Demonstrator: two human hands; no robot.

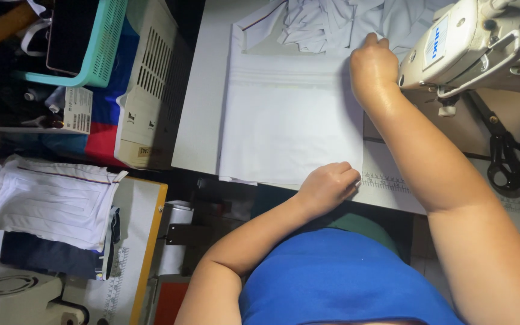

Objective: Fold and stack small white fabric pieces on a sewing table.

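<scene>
I see my two hands on one white cloth (290,120) on the table (200,108): left hand (327,185) pinching its near corner, right hand (373,67) closed on its far edge beside one sewing machine (464,42).

black scissors (507,153) on the table, teal basket (94,42), cream slatted crate (151,84), folded white garments (52,201)

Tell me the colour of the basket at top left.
The basket is turquoise, with a slotted wall; it shows in the head view, the only one.
</scene>
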